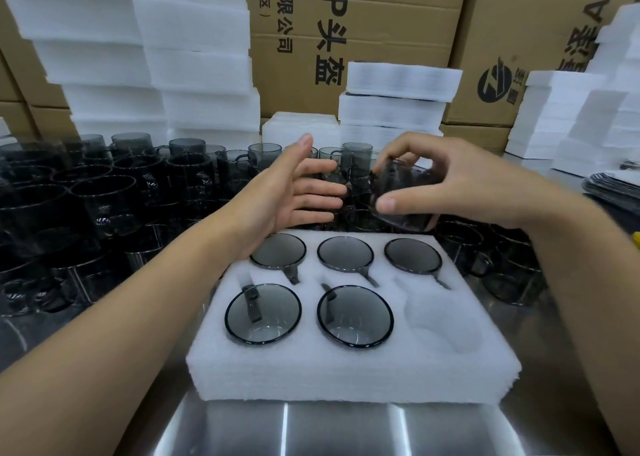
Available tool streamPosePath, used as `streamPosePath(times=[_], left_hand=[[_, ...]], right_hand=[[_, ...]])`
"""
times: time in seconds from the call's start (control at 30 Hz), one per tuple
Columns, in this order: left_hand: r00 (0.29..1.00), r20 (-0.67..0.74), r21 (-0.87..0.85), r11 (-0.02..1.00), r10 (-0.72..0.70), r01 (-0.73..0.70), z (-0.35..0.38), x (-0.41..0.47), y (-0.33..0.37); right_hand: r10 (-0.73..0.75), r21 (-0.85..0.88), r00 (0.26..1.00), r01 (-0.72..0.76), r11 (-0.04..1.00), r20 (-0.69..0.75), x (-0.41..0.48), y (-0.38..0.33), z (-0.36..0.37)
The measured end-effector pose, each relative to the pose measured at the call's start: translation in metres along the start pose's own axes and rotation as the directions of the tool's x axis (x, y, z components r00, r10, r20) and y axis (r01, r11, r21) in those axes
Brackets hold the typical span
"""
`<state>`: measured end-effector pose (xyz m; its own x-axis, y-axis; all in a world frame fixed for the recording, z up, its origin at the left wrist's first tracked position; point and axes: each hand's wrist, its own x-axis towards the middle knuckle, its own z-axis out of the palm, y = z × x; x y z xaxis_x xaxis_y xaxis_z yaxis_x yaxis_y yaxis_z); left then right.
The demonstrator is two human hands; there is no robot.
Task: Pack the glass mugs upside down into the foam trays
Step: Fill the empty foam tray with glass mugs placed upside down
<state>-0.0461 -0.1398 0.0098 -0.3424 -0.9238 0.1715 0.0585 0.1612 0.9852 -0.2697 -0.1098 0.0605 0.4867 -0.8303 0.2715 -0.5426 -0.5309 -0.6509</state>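
Smoky glass mug [403, 196] sits pinched in the right hand [460, 185] fingers [388, 203], while the left hand [294, 192] is spread, holding nothing.

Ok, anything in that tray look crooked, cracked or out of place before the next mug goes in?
Nothing stands out. Five mugs sit level in the foam tray, none visibly cracked; only the front right pocket is empty. The right hand holds another mug above its far edge; the left hand is open beside it.
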Motion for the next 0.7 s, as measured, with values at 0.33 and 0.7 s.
streamPosePath(times=[0.33, 0.7], left_hand=[[1.0, -0.004, 0.009, 1.0, -0.006, 0.006, 0.002, -0.001, 0.001], [1.0, 0.005, 0.042, 0.999, 0.009, -0.009, 0.002, -0.001, 0.0]], right_hand=[[-0.088, 0.242, 0.728, -0.11, 0.964, 0.68, -0.026, 0.005, -0.038], [0.075, -0.071, 0.668, -0.033, 0.997, 0.74, -0.02, -0.004, -0.023]])
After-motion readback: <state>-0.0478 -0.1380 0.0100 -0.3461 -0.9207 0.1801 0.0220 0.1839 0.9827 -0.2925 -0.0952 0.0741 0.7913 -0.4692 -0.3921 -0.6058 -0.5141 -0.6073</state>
